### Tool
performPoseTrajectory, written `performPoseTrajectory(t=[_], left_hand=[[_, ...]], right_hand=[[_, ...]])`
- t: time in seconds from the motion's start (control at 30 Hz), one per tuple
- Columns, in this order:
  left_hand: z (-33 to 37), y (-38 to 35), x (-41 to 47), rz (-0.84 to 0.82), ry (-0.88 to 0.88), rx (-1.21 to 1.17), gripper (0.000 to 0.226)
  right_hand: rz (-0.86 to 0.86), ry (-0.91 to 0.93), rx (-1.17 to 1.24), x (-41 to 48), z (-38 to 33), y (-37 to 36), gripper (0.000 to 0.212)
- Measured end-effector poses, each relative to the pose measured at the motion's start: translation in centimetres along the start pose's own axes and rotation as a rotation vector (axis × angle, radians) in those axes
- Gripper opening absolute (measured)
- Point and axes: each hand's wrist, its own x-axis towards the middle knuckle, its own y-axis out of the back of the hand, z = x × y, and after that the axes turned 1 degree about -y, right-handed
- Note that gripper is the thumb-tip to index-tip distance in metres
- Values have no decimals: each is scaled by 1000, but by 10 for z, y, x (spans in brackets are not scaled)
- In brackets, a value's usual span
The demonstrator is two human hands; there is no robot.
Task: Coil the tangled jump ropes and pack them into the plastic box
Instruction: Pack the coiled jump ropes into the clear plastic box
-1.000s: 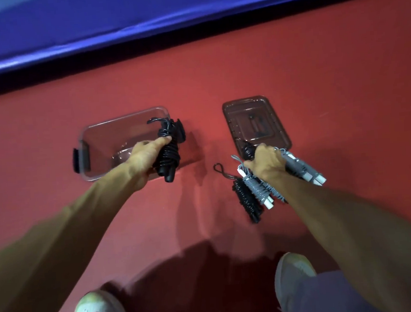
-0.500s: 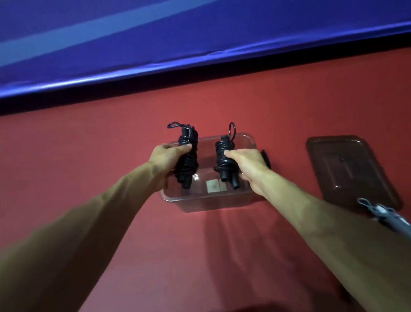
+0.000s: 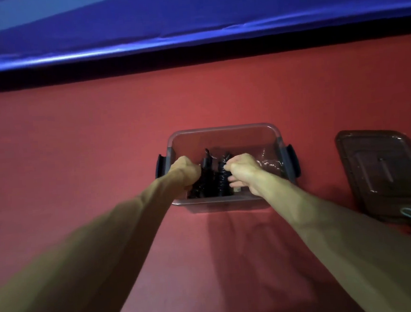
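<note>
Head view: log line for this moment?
left hand: grips left rope, in box | right hand: grips right rope, in box | lid: off

Two bare arms are shown without sleeves. The left forearm [image 3: 107, 237] and right forearm [image 3: 315, 216] are each tapered from a broad near end to a narrow wrist. Rounded knuckles are seen on the left hand [image 3: 186, 173]. Tendon ridges are marked behind the right hand [image 3: 243, 170].
</note>
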Motion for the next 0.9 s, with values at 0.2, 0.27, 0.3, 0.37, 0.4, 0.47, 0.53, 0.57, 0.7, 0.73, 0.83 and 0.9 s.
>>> performPoseTrajectory(t=[0.2,0.27,0.3,0.37,0.4,0.47,0.53,0.57,0.7,0.73,0.83,0.9], left_hand=[[20,0,-22,124,-130,-48,22],[36,-5,-40,161,-262,-72,21],[46,-9,-50,162,-323,-78,22],[67,-23,-70,111,-423,-95,20],[76,-32,-79,69,-458,-92,19],[93,-53,-97,-17,-504,-64,18],[107,-79,-114,-104,-514,-61,17],[112,-92,-121,-147,-506,-56,16],[119,-150,-148,-294,-420,-32,14],[119,-165,-154,-317,-394,-24,15],[115,-206,-171,-355,-345,75,10],[105,-235,-173,-358,-298,91,23]], right_hand=[[79,205,-54,-17,-8,39,20],[146,246,-34,-28,-10,64,23],[185,258,-24,-35,-9,78,24],[260,266,8,-46,-2,109,25],[295,264,26,-52,4,124,25],[367,256,46,-64,19,155,25],[419,239,25,-77,38,184,25],[436,222,-1,-85,49,198,25],[447,90,-145,-109,102,250,21],[440,38,-174,-114,117,259,19],[429,-61,-263,-126,159,274,16],[359,-71,-332,-133,181,274,15]])
